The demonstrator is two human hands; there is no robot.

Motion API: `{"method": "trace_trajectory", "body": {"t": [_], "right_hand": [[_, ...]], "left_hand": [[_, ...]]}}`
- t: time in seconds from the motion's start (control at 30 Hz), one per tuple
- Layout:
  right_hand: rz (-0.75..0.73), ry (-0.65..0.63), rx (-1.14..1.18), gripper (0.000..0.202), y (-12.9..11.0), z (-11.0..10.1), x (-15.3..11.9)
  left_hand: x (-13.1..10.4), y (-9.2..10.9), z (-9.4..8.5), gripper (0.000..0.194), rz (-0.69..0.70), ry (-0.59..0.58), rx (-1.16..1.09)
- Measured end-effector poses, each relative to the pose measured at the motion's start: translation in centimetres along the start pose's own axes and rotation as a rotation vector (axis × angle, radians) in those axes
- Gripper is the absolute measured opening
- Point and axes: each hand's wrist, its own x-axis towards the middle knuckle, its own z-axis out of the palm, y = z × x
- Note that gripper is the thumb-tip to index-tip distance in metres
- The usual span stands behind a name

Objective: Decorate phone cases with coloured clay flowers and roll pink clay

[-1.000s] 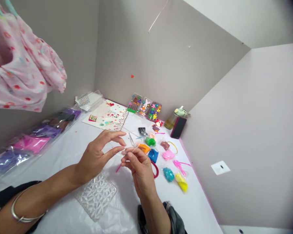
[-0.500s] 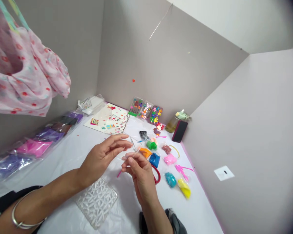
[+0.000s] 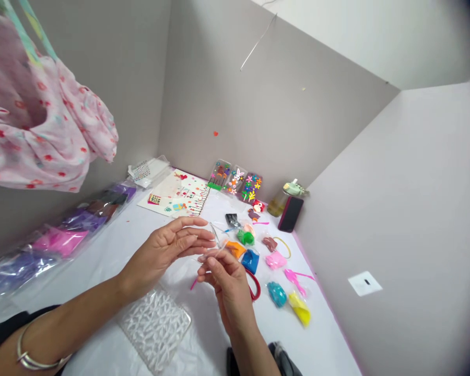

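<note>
From where I stand, the person's left hand (image 3: 166,256) is held above the bench (image 3: 313,344), its fingers straight and loosely unclenched, the thumb close alongside them; its tips reach just over the right hand (image 3: 227,284), whose thumb and forefinger are pinched together on a thin see-through piece (image 3: 204,257), too fine and blurred for me to make out its shape; so that piece sits at the right fingertips, between the two hands.

Below the left wrist a clear patterned panel (image 3: 159,325) lies flat; a short pink stick (image 3: 194,283) shows just under the right fingers, though I cannot tell whether they touch it; a red looped handle (image 3: 255,288) shows beside the right hand, partly hidden by it; farther out lie an orange packet (image 3: 236,249) and a blue packet (image 3: 250,260), next to each other, with a teal packet (image 3: 277,294) and a yellow packet (image 3: 300,309) off to the right.
</note>
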Motion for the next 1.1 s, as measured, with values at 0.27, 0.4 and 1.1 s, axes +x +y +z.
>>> {"method": "trace_trajectory", "body": {"t": [0.27, 0.4, 1.1], "right_hand": [[0.003, -0.002, -0.002, 0.028, -0.11, -0.02, -0.06], [0.009, 0.002, -0.007, 0.029, -0.17, -0.05, 0.04], [0.01, -0.012, -0.016, 0.028, -0.14, 0.01, -0.12]], "left_hand": [[-0.25, 0.04, -0.01, 0.036, 0.027, -0.028, 0.008], [-0.38, 0.11, -0.01, 0.034, 0.036, -0.048, 0.007], [0.06, 0.35, -0.07, 0.03, -0.109, 0.047, -0.164]]}}
